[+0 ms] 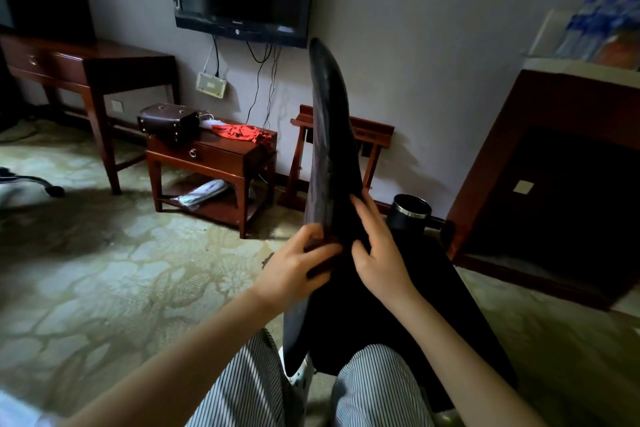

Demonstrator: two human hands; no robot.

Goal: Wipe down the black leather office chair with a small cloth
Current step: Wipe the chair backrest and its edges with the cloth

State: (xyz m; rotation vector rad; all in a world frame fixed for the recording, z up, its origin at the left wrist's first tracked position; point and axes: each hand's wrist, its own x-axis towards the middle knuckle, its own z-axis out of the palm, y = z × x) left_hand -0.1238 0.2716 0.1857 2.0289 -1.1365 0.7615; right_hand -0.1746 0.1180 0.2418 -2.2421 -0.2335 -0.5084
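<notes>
The black leather office chair [377, 305] stands edge-on right in front of me, its narrow backrest [327, 121] rising toward the wall. My left hand [298, 270] grips the left edge of the chair where backrest meets seat, thumb on the outer face and fingers curled over. A dark brownish strip [323, 265] shows under those fingers; I cannot tell whether it is the cloth. My right hand [377, 253] lies on the inner black surface beside it, fingers spread and pressed flat. No cloth is plainly visible.
My knees in striped trousers [374, 388] sit below the chair. A black bin with a metal rim [408, 213] stands just behind it. Also in view are a low wooden side table [214, 163], a luggage rack [375, 135], a dark cabinet [554, 166] and patterned carpet [121, 270].
</notes>
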